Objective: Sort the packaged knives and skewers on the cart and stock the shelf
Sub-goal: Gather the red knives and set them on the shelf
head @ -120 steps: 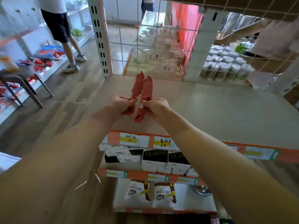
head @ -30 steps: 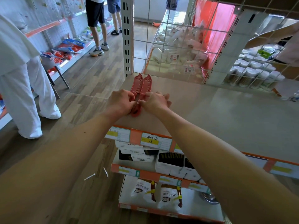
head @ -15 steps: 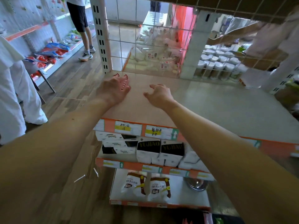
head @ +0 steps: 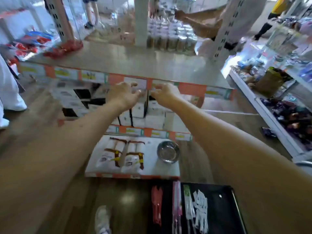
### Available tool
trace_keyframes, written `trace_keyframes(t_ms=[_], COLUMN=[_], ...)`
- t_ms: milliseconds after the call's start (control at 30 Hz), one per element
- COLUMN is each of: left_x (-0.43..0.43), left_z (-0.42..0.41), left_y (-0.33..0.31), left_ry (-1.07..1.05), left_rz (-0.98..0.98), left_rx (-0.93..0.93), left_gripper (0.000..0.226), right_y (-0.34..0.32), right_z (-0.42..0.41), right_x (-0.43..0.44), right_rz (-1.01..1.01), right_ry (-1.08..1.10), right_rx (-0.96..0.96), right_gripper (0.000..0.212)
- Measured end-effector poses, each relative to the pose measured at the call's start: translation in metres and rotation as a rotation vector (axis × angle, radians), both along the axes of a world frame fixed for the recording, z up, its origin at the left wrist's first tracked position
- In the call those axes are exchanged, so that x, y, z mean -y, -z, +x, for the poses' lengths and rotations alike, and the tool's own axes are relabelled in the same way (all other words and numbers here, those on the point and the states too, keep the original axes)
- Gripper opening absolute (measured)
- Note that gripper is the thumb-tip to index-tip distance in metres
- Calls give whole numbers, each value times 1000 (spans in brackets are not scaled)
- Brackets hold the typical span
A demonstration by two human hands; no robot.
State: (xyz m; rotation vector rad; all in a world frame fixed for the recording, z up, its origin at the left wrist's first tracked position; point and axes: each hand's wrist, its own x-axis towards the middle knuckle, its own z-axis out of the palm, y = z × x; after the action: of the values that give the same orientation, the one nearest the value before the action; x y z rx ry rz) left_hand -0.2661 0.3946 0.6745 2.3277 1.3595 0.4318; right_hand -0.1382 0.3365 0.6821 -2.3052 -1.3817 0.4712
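Two empty hands hover before the shelf's (head: 152,62) price-label edge: the left hand (head: 124,95) and the right hand (head: 164,95), fingers loosely spread, gripping nothing. Red packaged knives (head: 64,48) lie at the far left corner of the top board, probably grouped there so the remaining space takes other kinds. On the black cart (head: 219,217) below, a red knife pack (head: 157,205), a pink knife pack (head: 177,208), a green-topped pack (head: 187,203) and white skewer packets (head: 200,210) lie side by side, sorted for picking.

One head-worn wide-angle camera looks forward and steeply down at the shelf (head: 135,61) close ahead, the cart (head: 219,217) nearer, below the shelf.
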Motion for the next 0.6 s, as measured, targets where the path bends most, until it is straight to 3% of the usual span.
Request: trace_keyframes(t_ms=[133,267,600], left_x=[89,139,199], left_z=[33,55,60], left_y=[50,106,339], left_ry=[15,50,25], left_rz=[-186,-237,-514], left_rx=[-42,-106,-244], left_gripper=[46,42,42], right_y=[38,90,326], right_z=[22,44,55], right_x=[87,144,222], right_rz=[-109,-186,-426], right_ry=[-16,16,94], right_rx=[-51,-117,-282], right_gripper=[40,38,26])
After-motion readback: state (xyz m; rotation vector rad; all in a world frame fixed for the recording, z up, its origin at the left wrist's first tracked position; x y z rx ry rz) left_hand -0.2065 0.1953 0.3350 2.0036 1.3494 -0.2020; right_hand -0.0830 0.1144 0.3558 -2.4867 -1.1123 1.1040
